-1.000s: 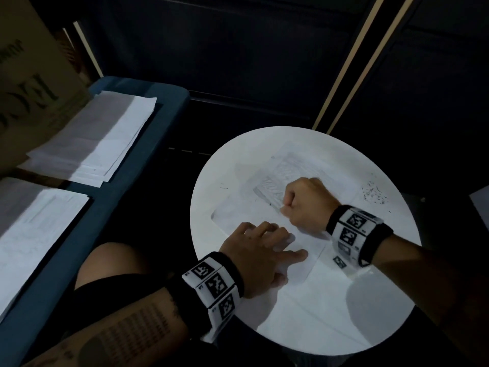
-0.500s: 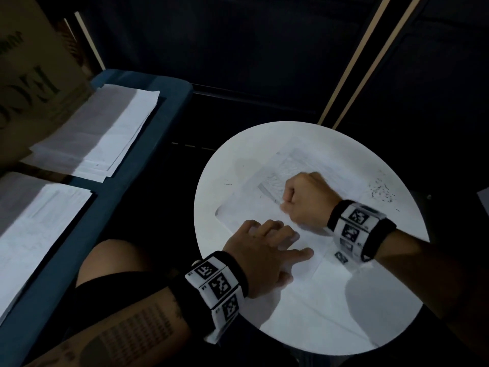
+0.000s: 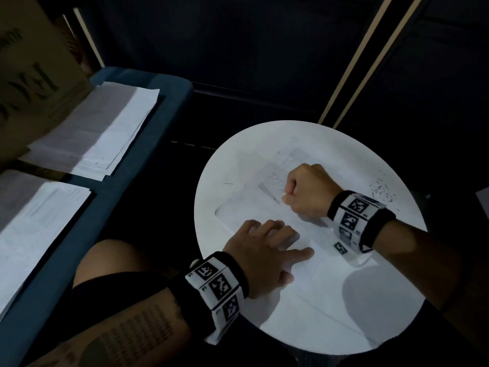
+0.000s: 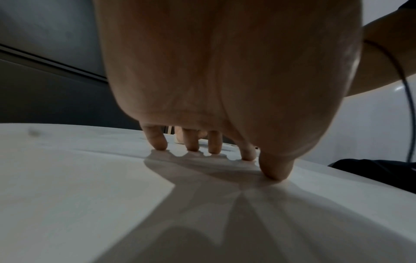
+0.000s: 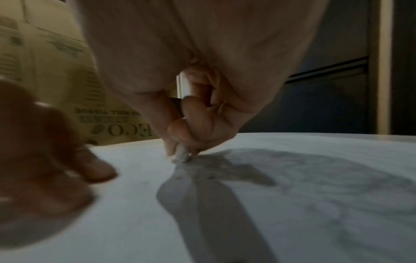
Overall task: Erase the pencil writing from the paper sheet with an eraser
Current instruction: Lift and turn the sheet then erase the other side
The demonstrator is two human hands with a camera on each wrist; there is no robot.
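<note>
While we are pinning the paper sheet [image 3: 238,207] flat with our left hand [image 3: 260,250], its fingers [image 4: 157,142] spread and straight and pressing down by their tips, we are rubbing with our right hand [image 3: 308,190]; that hand is clenched into a fist, and its fingers [image 5: 173,140] are pinching the small, greyish eraser [image 5: 181,156], whose tip is touching the sheet; the sheet itself is lying on the round white surface [image 3: 304,327], near its far side, with the eraser on the sheet's upper half. Compared with a second ago, our right fist is sitting a little further right over the pencil writing [image 3: 272,181], while our left hand is pressing in much the same place as before; we are judging from this that one stroke has been carried across the block of marks and that the sheet has not slid. Grey writing is still showing just left of the fist, and faint smudged marks [image 5: 315,178] are lying on the paper in the right wrist view; so we are reckoning the job only partly done, with more passes needed. Dark crumbs [image 3: 382,189] are lying scattered on the surface beyond our right wrist.
</note>
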